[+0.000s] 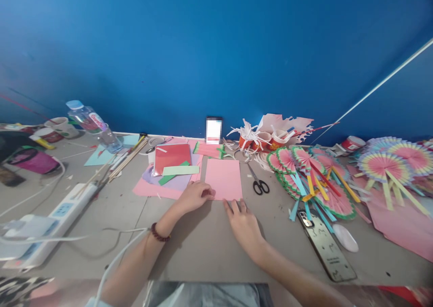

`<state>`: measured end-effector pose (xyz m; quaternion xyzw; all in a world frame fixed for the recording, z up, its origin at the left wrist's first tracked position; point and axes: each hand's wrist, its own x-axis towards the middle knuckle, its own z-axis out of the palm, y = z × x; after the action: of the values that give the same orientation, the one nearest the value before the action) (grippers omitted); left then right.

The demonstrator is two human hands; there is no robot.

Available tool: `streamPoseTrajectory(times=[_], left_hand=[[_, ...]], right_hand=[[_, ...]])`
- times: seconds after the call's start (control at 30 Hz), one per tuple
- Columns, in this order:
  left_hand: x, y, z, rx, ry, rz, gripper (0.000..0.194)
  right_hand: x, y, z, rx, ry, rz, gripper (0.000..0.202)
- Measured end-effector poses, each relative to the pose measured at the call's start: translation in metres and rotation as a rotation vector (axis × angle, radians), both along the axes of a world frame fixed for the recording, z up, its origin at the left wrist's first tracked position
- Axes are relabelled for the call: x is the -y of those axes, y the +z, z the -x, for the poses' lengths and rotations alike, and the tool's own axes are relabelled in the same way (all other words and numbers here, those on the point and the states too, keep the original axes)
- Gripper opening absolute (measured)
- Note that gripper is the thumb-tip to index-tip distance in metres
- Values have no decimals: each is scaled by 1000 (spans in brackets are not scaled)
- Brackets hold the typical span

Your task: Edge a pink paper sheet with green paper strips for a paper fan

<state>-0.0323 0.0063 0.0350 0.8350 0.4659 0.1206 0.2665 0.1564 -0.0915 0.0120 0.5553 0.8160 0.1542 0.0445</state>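
Observation:
A pink square sheet of paper [223,178] lies flat on the grey table [209,248], in front of a small upright screen. At its lower left corner is my left hand [194,197], with fingers curled together; whether they pinch the edge is hard to make out. My right hand [244,226] rests with fingers spread, their tips at the sheet's bottom edge near the right corner. Left of the sheet, a red packet [172,158], a pale green strip [181,170] and a darker green strip lie on purple and pink paper. Black-handled scissors [260,187] lie to the right.
Folded paper fans [304,162], a phone [326,246] and a white oval object [345,238] are at the right. Paper cups [279,139] stand by the blue wall. A bottle [96,124], wooden sticks [128,158], a power strip [64,217] and white cables are at the left.

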Motion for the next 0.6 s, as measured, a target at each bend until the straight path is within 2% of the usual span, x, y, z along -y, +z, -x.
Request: streamPoseTrajectory(times=[0.13, 0.43, 0.6], left_hand=[[-2, -1, 0, -37, 9, -16, 10], [2, -3, -4, -275, -12, -199, 9], [1, -5, -3, -261, -14, -186, 13]], right_hand=[[0, 0, 0, -16, 4, -16, 56], [-1, 1, 1, 13, 15, -1, 56], [1, 9, 2, 21, -1, -2, 57]])
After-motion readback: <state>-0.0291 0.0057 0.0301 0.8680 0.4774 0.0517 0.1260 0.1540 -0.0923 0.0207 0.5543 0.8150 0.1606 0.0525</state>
